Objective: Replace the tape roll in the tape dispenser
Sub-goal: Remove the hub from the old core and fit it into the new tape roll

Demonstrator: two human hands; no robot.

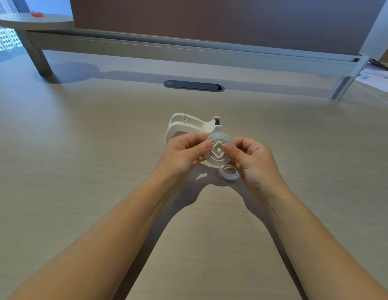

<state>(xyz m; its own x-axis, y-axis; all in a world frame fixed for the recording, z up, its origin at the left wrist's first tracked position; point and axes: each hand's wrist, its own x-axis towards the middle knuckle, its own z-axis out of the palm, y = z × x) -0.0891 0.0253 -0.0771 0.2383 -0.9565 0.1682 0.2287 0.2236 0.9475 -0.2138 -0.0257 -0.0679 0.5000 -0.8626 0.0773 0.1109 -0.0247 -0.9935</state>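
Observation:
A white tape dispenser [188, 126] stands on the desk, its cradle holding no roll and its cutter end at the right. Just in front of it I hold a translucent tape roll [219, 138] with a white hub [218, 150] sitting in its core. My left hand [184, 154] grips the roll's left edge, thumb at the hub. My right hand [251, 161] grips the right edge, its thumb pressed on the hub. A small white ring, which looks like a spent core [229, 173], lies on the desk under my right hand.
The wooden desk [102, 169] stretches wide on all sides. A dark cable grommet [193, 85] sits behind the dispenser. A raised shelf on metal legs [188, 50] runs along the back. Papers [377, 76] lie at the far right.

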